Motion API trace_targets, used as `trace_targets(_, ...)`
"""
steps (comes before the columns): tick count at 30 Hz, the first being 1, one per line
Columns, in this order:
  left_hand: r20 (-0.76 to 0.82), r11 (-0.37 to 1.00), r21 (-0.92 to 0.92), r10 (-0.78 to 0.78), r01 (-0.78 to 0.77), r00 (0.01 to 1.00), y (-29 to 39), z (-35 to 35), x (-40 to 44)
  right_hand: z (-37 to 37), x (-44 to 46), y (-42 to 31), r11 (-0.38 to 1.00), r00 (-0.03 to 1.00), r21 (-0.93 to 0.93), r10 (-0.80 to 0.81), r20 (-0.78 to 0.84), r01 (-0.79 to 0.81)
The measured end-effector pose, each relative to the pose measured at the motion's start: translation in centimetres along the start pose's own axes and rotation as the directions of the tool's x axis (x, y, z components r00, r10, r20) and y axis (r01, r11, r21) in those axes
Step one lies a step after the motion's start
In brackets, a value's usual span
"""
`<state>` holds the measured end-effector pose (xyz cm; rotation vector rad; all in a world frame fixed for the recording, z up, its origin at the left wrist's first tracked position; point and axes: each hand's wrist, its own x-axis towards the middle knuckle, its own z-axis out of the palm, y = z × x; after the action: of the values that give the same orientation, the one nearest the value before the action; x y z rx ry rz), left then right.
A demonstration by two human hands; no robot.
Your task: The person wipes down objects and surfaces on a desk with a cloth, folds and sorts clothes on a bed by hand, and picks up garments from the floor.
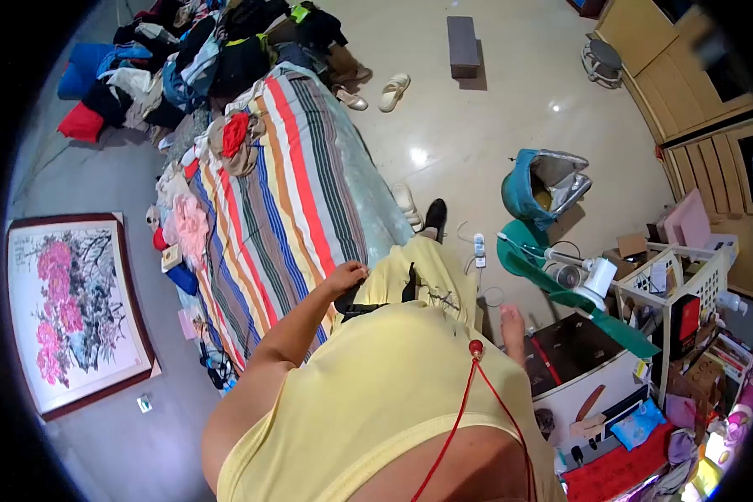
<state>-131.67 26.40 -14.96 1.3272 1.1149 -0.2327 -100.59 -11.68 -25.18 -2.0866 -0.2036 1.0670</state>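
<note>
My left hand [348, 276] is over the edge of the striped bed sheet [263, 201], beside the yellow clothing at my waist. Its fingers are curled in, and whatever they hold, if anything, is hidden. Just below this hand, a black strap [361, 309] lies against the yellow clothing [393, 351]. At my right side hangs my right hand [512, 320], close to a dark brown box top [581, 351]. Its fingers are too small and foreshortened to read. Near it stands a fan with green blades [527, 255].
Piled clothes [226, 58] cover the bed's far end. On the floor are a teal bag with silvery lining [523, 188], a grey block [462, 46], a stool [602, 63], pale slippers [393, 92] and a white power strip [479, 250]. A cluttered white shelf [665, 335] stands right.
</note>
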Motion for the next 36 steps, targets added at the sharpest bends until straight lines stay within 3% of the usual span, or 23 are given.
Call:
trace_targets(1, 0.002, 0.995, -0.076, -0.061, 0.061, 0.998, 0.4, -0.8, 0.8, 0.0, 0.1, 0.4, 0.992, 1.000, -0.122, 0.015, 0.007, -0.014)
trace_targets(2, 0.008, 0.982, -0.149, -0.119, 0.119, 0.993, 0.9, -1.6, 1.8, 0.0, 0.1, 1.3, 0.993, 1.000, -0.118, 0.013, -0.007, -0.014)
trace_targets(4, 0.067, 0.975, -0.207, -0.069, 0.081, 0.995, -0.4, -3.8, 5.5, 0.3, 2.2, 6.5, 0.871, 0.956, -0.397, -0.285, 0.073, 0.290)
trace_targets(6, 0.226, 0.995, -0.080, -0.047, 0.067, 0.973, -0.9, -7.2, 10.0, 0.9, 3.1, 5.8, 0.878, 0.969, -0.413, -0.237, 0.066, 0.243)
trace_targets(7, 0.228, 0.996, -0.080, -0.028, 0.048, 0.973, 1.8, -7.8, 10.9, 1.2, 4.1, 4.7, 0.909, 0.985, -0.379, -0.166, 0.050, 0.172)
trace_targets(10, 0.096, 0.994, -0.016, -0.110, 0.112, 0.989, 7.8, -10.4, 13.0, 2.5, 6.5, 0.2, 0.970, 0.995, -0.223, 0.095, -0.008, -0.094)
trace_targets(12, 0.013, 0.998, -0.024, 0.050, -0.050, 0.999, 10.9, -13.8, 15.5, 3.2, 8.6, -3.5, 0.973, 0.985, -0.157, 0.168, -0.027, -0.170)
trace_targets(14, -0.062, 0.991, -0.105, 0.080, -0.086, 0.995, 14.2, -17.3, 16.7, 3.8, 11.0, -6.9, 0.973, 0.980, -0.116, 0.196, -0.033, -0.198)
trace_targets(15, -0.065, 0.985, -0.134, 0.102, -0.110, 0.993, 14.9, -19.2, 17.3, 4.0, 12.3, -8.7, 0.976, 0.982, -0.110, 0.188, -0.029, -0.190)
trace_targets(18, -0.290, 0.972, -0.065, 0.197, -0.225, 0.936, 16.0, -23.5, 18.3, 4.4, 17.1, -13.9, 0.983, 0.992, -0.134, 0.128, 0.012, -0.125)
trace_targets(21, -0.403, 0.934, -0.259, 0.127, -0.246, 0.906, 14.9, -25.9, 16.5, 4.5, 21.7, -19.4, 0.981, 0.993, -0.188, 0.073, 0.092, -0.055)
trace_targets(23, -0.314, 0.942, -0.323, -0.021, -0.086, 0.949, 13.7, -26.4, 16.7, 4.8, 24.3, -22.6, 0.976, 0.990, -0.214, 0.059, 0.127, -0.031)
trace_targets(27, -0.319, 0.917, -0.395, -0.201, 0.063, 0.926, 12.8, -26.2, 17.2, 5.5, 29.5, -27.2, 0.957, 0.978, -0.288, 0.076, 0.193, -0.018)
trace_targets(31, -0.355, 0.879, -0.474, -0.230, 0.038, 0.906, 12.5, -27.7, 20.2, 5.7, 35.7, -29.5, 0.916, 0.958, -0.399, 0.143, 0.249, -0.033)
trace_targets(34, -0.396, 0.824, -0.561, -0.188, -0.075, 0.899, 13.3, -29.5, 22.5, 5.4, 41.2, -31.9, 0.867, 0.937, -0.498, 0.196, 0.290, -0.027)
trace_targets(36, -0.459, 0.850, -0.519, -0.190, -0.088, 0.868, 14.7, -31.1, 23.2, 5.4, 45.5, -34.9, 0.830, 0.920, -0.557, 0.224, 0.320, -0.009)
